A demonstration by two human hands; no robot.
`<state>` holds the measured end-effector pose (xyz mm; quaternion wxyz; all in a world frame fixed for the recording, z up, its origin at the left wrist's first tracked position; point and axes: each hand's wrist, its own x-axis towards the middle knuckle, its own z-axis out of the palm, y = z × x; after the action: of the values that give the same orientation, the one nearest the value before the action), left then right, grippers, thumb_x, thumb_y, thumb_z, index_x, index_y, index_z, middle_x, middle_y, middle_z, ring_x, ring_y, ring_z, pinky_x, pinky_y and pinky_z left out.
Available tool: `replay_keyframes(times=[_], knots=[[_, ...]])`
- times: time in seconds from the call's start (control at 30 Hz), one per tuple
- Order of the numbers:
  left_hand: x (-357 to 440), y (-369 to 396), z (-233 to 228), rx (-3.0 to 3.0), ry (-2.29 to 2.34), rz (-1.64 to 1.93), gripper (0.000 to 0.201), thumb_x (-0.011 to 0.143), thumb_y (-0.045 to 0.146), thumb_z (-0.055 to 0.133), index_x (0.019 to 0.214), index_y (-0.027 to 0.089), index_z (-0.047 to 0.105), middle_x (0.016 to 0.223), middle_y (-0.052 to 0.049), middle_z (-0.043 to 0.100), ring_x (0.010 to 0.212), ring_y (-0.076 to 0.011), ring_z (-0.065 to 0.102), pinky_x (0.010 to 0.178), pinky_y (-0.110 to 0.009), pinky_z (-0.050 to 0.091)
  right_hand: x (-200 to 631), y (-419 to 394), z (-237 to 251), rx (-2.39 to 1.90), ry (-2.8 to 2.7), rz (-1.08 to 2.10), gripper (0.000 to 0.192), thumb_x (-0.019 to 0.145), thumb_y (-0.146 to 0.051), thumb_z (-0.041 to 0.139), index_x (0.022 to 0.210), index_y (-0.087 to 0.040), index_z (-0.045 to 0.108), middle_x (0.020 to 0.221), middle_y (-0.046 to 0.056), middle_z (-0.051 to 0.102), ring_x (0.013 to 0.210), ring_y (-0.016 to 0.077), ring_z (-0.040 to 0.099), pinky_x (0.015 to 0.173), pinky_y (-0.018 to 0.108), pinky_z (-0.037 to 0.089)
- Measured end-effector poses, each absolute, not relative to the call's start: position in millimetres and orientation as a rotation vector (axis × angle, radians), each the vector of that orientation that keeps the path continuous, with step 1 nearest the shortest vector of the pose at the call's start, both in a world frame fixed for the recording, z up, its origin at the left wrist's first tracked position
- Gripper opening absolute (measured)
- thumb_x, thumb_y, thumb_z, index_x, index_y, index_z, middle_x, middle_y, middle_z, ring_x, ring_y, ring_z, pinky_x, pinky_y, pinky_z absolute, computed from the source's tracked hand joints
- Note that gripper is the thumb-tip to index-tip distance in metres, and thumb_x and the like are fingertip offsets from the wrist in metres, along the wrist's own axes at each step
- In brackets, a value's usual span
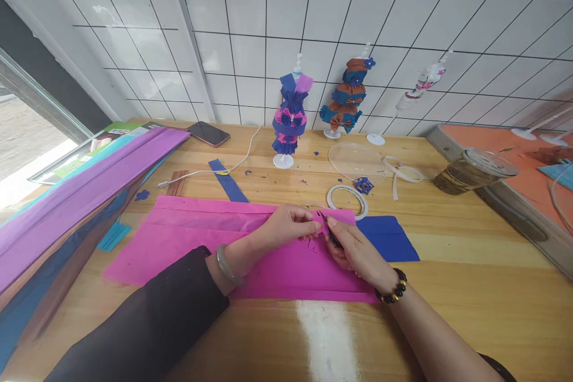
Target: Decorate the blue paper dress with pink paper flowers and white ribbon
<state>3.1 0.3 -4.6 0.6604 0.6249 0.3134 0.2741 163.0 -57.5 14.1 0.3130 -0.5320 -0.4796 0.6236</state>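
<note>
My right hand (356,248) is closed around small dark scissors (332,236), their blades pointing up and left. Between the thumb and fingers of my left hand (286,227) is a small pink paper piece (323,225), right at the scissor blades. Both hands are above a large pink crepe paper sheet (286,268) spread on the table. A few small pink scraps (312,246) lie on the sheet below the blades. The scissor handles are mostly hidden by my right fingers.
Behind the sheet stand several small dress forms, including one in blue and pink paper (289,122) and one in brown and teal (347,101). A tape roll (330,198), blue paper (389,239), phone (209,133), lidded cup (470,172) and purple paper (98,191) lie around.
</note>
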Motion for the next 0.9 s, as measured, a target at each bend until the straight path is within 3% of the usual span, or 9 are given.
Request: replay_keyframes(times=[0.9], knots=[[5.1, -1.2, -3.9, 1.356, 0.741, 0.646, 0.031, 0.068, 0.042, 0.065, 0.068, 0.011, 0.058, 0.056, 0.0, 0.057, 0.051, -0.0071, 0.05, 0.052, -0.021, 0.038, 162.7, -57.3, 13.7, -1.405, -1.293, 1.617, 0.045, 0.082, -0.06, 0.037, 0.059, -0.02, 0.036, 0.043, -0.009, 0.024, 0.037, 0.005, 0.019, 0.035, 0.02, 0.013]])
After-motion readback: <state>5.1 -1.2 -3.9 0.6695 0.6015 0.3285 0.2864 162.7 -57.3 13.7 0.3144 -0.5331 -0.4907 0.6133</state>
